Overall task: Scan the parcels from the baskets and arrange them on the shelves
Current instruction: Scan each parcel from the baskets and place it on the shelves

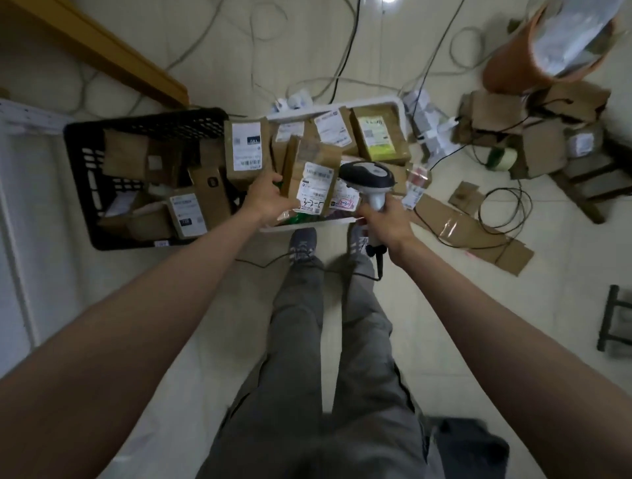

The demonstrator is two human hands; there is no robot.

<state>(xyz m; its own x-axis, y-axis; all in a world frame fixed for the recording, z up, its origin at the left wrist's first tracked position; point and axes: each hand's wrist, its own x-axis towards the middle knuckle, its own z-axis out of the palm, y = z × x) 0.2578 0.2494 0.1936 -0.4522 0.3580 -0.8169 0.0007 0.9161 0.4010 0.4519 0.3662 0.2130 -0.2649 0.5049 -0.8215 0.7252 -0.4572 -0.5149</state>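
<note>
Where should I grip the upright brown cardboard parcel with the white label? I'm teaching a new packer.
Grip the brown cardboard parcel by its narrow left edge, from the left, as the left hand does. It stands on edge, label facing the grey-and-white handheld scanner in the right hand, so that grip keeps the barcode uncovered.

Two bare forearms with no sleeves, left hand (265,200) and right hand (388,220), grey-olive trousers (328,342), grey lace-up sneakers (302,244) at twelve o'clock

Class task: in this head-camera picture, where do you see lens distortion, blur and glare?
Head view: wide-angle bending stretches both forearms at the bottom corners; the orange bin at top right is motion-blurred; a bright ceiling-light reflection glares off the floor at the top edge; overall lighting dim.
</note>
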